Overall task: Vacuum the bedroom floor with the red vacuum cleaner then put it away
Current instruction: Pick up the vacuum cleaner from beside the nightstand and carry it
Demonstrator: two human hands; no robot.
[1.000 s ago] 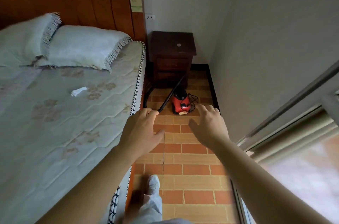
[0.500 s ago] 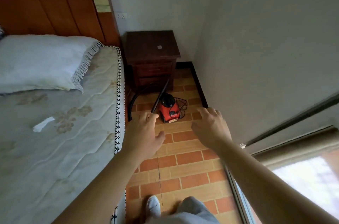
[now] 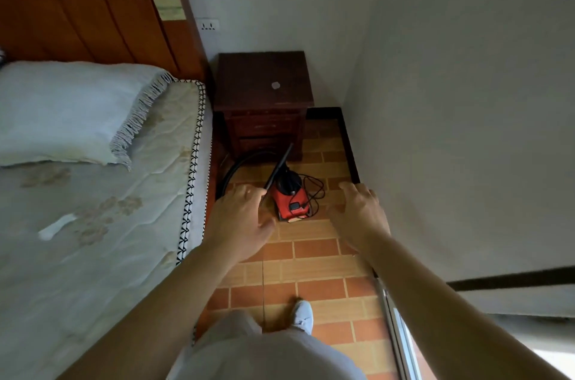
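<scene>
Reaching: the left hand (image 3: 239, 224) and right hand (image 3: 361, 214) stretch from the bottom edge toward the centre of the frame, backs up.
Left hand: fingers loose and slightly spread, grasping nothing.
Right hand: fingers spread and relaxed, also grasping nothing.
Red vacuum cleaner (image 3: 291, 199): stands on the tiled floor (image 3: 314, 270) at frame centre, between the two hands in the picture, just in front of the nightstand (image 3: 264, 83).
Wand (image 3: 278, 169): black and tilted, running up and right toward the nightstand's front, its lower end hidden behind the left fingers.
Hose (image 3: 239, 168): a black arc left of the cleaner, beside the bed's edge.
Cord (image 3: 314, 189): loose loops on the tiles, right of the cleaner.
Bed (image 3: 93, 224): fills the left side, with a fringed pillow (image 3: 68, 111) at upper left under the wooden headboard (image 3: 77, 15).
Shoe (image 3: 303, 315): white, at bottom centre on the tiles.
</scene>
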